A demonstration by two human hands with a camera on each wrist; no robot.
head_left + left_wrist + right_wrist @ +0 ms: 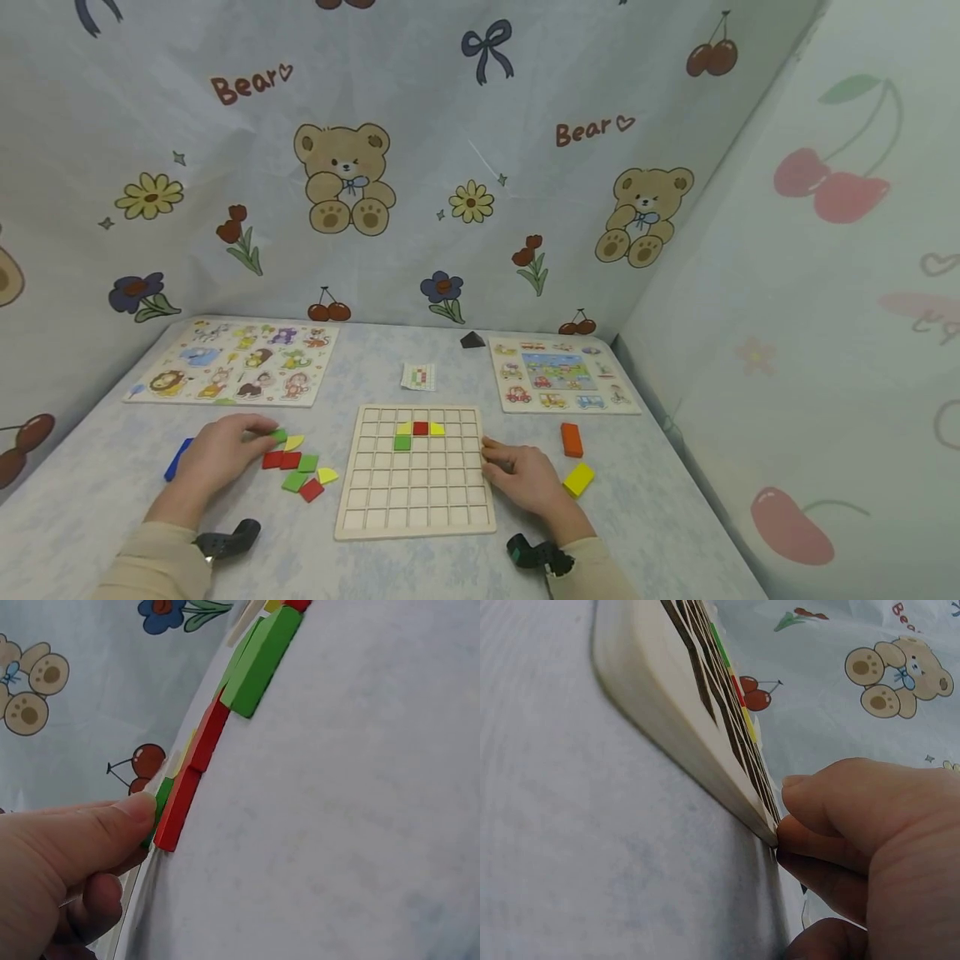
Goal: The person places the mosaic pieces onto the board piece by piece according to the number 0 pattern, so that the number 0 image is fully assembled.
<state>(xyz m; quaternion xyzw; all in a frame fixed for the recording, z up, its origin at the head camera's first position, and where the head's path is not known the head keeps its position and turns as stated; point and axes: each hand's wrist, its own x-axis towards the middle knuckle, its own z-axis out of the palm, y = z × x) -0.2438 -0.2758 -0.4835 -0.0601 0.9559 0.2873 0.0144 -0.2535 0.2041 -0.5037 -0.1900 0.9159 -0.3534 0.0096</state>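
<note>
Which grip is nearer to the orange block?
Right. The right grip touches the grid board, left of the orange block; the left grip, past the board's left edge, pinches a green piece.

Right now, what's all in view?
Grid board: 1, pale, centre
Fitted tiles: 4, yellow, red, green, on board
Loose tiles: 8, red, green, yellow, left
Blocks: 3, blue left, orange, yellow right
Card: 1, white, behind board
Piece: 1, dark, rear
Picture boards: 2, multicoloured, rear corners
Table: 1, pale, beneath
Sheeting: count unclear, white, rear, right
Cameras: 2, black, on wrists
Sleeves: 2, beige, forearms
Left hand: 1, pinching green tile
Right hand: 1, at board's right edge
</note>
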